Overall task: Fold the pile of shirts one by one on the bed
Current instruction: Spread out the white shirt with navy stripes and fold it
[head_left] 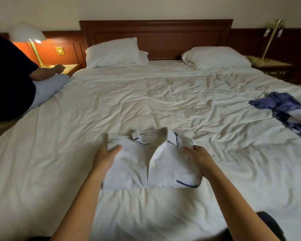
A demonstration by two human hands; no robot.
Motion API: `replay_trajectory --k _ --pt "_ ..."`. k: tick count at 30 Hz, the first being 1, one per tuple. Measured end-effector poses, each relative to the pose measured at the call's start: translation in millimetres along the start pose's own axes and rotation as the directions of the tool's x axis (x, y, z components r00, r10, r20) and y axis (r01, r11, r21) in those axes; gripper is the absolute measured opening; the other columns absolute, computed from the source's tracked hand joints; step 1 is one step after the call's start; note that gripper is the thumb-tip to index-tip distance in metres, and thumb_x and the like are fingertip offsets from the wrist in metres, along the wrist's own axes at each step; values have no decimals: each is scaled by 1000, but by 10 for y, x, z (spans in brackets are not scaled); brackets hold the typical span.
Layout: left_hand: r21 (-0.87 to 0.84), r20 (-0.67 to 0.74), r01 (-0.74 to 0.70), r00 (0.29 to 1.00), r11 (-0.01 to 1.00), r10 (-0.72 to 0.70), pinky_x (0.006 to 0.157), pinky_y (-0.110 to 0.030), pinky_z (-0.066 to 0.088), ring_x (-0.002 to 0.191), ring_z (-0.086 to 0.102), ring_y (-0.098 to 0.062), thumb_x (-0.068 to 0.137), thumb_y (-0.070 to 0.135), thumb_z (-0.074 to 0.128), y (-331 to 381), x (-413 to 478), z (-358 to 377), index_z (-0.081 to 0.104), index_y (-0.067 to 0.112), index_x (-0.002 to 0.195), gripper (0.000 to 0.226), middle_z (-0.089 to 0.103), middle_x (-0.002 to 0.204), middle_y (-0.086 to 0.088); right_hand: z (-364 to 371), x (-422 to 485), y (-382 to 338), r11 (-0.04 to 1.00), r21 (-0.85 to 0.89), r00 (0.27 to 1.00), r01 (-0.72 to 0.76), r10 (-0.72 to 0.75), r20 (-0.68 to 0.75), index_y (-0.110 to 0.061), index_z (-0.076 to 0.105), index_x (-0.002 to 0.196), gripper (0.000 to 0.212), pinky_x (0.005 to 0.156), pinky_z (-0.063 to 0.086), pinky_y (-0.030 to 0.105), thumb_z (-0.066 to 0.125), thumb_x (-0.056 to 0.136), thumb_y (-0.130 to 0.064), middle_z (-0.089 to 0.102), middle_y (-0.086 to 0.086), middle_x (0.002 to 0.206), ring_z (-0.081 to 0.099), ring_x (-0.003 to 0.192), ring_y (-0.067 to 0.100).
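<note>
A folded light grey polo shirt [137, 171] with a white collar and navy trim lies front up on the white bed [163, 105], close to the near edge. My left hand [105, 154] grips its left shoulder, thumb on top and fingers under the fabric. My right hand [197, 156] pinches the right shoulder beside the collar. A crumpled blue and white shirt [285, 110] lies unfolded at the bed's right side.
Two white pillows [113, 53] lean near the wooden headboard [155, 35]. A person in a dark top [10, 79] sits on the bed's far left corner by a lit lamp [30, 34] and nightstand. A brass lamp [272, 35] stands at the right.
</note>
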State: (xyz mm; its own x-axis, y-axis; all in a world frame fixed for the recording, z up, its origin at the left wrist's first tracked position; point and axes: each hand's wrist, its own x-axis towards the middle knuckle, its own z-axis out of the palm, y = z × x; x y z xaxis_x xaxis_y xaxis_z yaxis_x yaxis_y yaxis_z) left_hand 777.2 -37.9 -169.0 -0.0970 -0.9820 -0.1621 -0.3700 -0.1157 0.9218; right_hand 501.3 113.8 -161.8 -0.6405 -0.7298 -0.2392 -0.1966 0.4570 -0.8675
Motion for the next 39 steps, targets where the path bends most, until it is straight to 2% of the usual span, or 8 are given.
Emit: replay_trajectory --k 6,11,19,24,28,32,35,39 --pt "-141 -8 68 998 988 -69 95 -45 50 110 64 -37 92 25 70 183 261 25 66 -4 116 38 67 117 -23 94 423 -281 987 -83 975 141 -153 -161 6 61 101 27 63 35 33 58 95 -20 63 13 93 60 94 28" --pt "-568 273 267 954 778 -127 85 -35 53 108 67 -27 98 18 60 201 361 -73 63 -2 125 34 68 120 -19 77 588 -291 923 384 999 25 -33 13 -9 65 107 15 61 52 22 60 97 -18 70 3 94 66 82 17" --pt "-411 394 329 905 851 -159 81 -32 56 99 71 -26 92 12 66 84 481 -113 65 -3 123 34 70 118 -20 89 727 -234 829 501 958 -251 137 253 -3 69 104 23 56 57 25 63 96 -23 75 10 79 72 68 19" --pt "-587 374 207 927 783 36 79 -30 61 103 71 -28 95 10 61 218 561 -77 64 1 126 32 70 118 -19 115 834 -277 672 686 939 -279 42 341 1 64 120 36 93 55 40 51 103 -27 70 20 114 68 106 29" --pt "-428 347 253 932 868 -101 61 -23 59 74 75 -19 95 3 60 61 552 -48 63 -5 123 29 72 105 -20 134 875 -150 887 391 964 -246 183 192 1 66 103 27 51 55 23 58 100 -25 74 12 79 70 73 22" --pt "-366 346 356 910 860 -230 54 -22 55 71 74 -17 95 23 66 17 582 -14 69 1 111 28 77 91 -13 151 978 -181 978 161 988 -136 120 101 -4 65 120 36 88 54 36 60 98 -32 69 16 114 65 101 27" --pt "-394 324 363 915 844 -242 63 -26 53 77 73 -16 96 37 64 142 683 -5 69 6 102 32 76 93 -10 175 1017 -316 889 413 978 -197 148 146 -3 61 121 41 96 52 41 56 99 -38 68 15 116 65 107 28" --pt "-472 350 354 916 807 -198 67 -26 53 79 75 -15 98 31 61 202 788 -18 69 4 108 29 77 96 -8 135 1084 -402 714 650 952 -259 77 295 -4 66 114 41 71 57 29 51 102 -39 72 13 111 73 92 19"
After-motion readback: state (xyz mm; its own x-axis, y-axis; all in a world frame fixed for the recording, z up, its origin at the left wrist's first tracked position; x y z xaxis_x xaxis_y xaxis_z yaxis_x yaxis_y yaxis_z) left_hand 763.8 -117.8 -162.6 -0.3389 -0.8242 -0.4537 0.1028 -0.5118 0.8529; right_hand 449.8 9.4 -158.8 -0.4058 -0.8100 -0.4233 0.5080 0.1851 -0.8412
